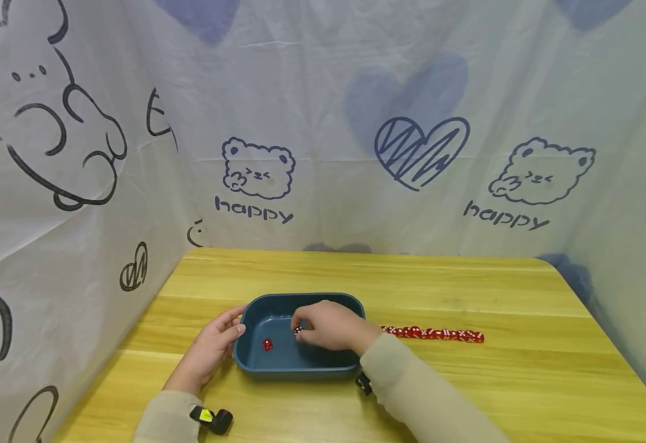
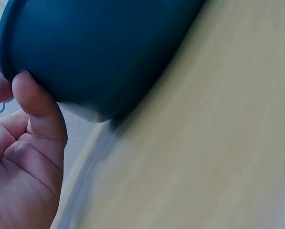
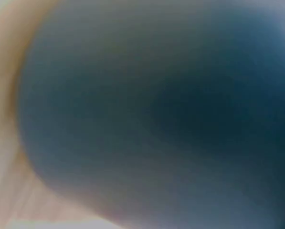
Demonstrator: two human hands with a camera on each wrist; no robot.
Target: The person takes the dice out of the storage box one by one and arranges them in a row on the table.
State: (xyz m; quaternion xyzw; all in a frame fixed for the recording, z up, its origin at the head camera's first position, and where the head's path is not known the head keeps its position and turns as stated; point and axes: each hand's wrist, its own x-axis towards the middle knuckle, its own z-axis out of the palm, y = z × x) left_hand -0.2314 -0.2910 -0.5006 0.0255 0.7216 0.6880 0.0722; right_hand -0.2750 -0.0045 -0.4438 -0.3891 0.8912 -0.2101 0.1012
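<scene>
A dark blue rectangular container (image 1: 295,373) sits on the table with a red die (image 1: 267,344) on its floor. My left hand (image 1: 212,347) lies against the container's left end, and in the left wrist view its thumb (image 2: 35,95) touches the outer wall just below the rim. Reaching in over the right side, my right hand (image 1: 328,326) pinches another die (image 1: 298,330) between thumb and fingertips, above the container's floor. The container's wall (image 3: 109,105) fills most of the right wrist view, badly blurred, and the right fingers are hidden there.
A straight row of several red dice (image 1: 434,334) runs rightward across the wooden table (image 1: 467,394), starting beside the container's right end. Its left end is partly hidden by the right forearm. A printed white curtain (image 1: 328,184) closes off the back and sides.
</scene>
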